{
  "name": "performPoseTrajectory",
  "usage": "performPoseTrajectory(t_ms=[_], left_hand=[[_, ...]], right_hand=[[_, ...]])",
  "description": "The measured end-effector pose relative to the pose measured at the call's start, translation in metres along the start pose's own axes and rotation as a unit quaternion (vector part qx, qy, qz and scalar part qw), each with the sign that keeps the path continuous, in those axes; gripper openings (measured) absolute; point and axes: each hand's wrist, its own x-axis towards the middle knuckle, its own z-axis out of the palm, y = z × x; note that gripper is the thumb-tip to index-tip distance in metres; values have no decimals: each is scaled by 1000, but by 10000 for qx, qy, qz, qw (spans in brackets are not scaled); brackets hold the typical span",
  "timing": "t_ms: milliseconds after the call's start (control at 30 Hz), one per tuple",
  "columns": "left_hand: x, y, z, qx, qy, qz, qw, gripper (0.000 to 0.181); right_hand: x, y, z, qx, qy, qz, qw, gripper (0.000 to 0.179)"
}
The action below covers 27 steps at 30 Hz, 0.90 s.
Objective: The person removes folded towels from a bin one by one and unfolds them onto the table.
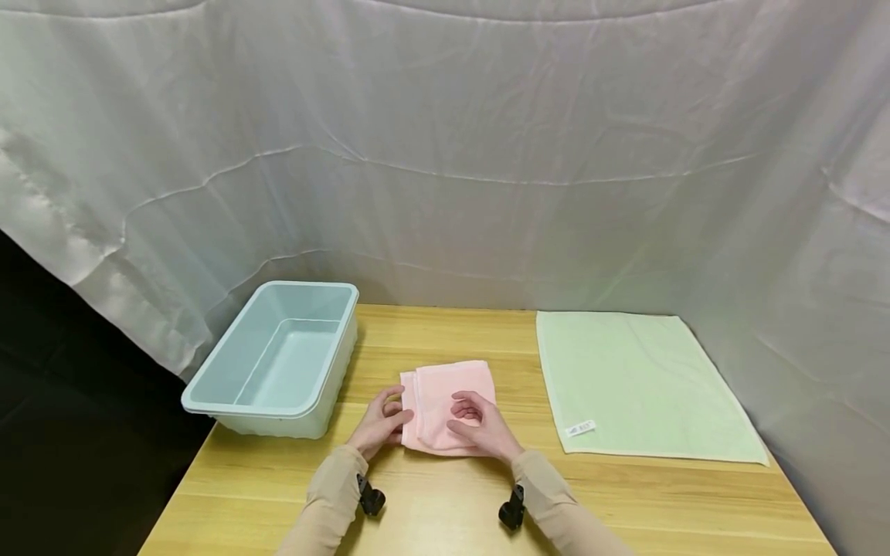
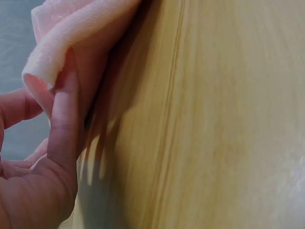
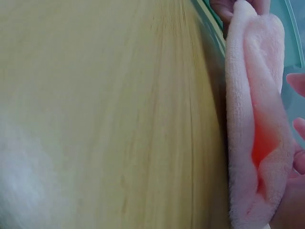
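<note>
A folded pink towel (image 1: 452, 386) lies on the table in front of the person, its layered edge to the left. At that edge is the left hand (image 1: 378, 423); in the left wrist view its thumb (image 2: 64, 119) presses on the fold, with a finger on the other side. The right hand (image 1: 487, 428) is over the towel's right part, fingers loosely bent and nothing between them. In the right wrist view its fingertips (image 3: 298, 126) show beside the towel's folded layers (image 3: 257, 119); the rest is mostly hidden.
A light blue plastic bin (image 1: 320, 413) stands at the left of the wooden table (image 1: 445, 510). On the right a pale green towel (image 1: 647, 386) lies spread flat, a white label at its near left corner. Grey curtains (image 1: 473, 154) hang behind and beside the table.
</note>
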Motion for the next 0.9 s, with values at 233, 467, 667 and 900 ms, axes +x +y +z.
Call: performPoseTrajectory(t_ms=[233,467,667,900], left_hand=[[3,-4,0,-309,206,-60,9993,62],[2,-5,2,-383,428,-122,9983,67],[2,-5,2,-444,521,-235,9974,68],[1,-4,1,-458,354,-309,9978,66]], right_hand=[[-4,-25,10,22,-268,-53,9996,43],[1,-9,25,233,-413,-92,9988,52],[-1,-12,32,-294,-374,-20,9989,47],[-1,-9,36,-525,-401,56,9978,46]])
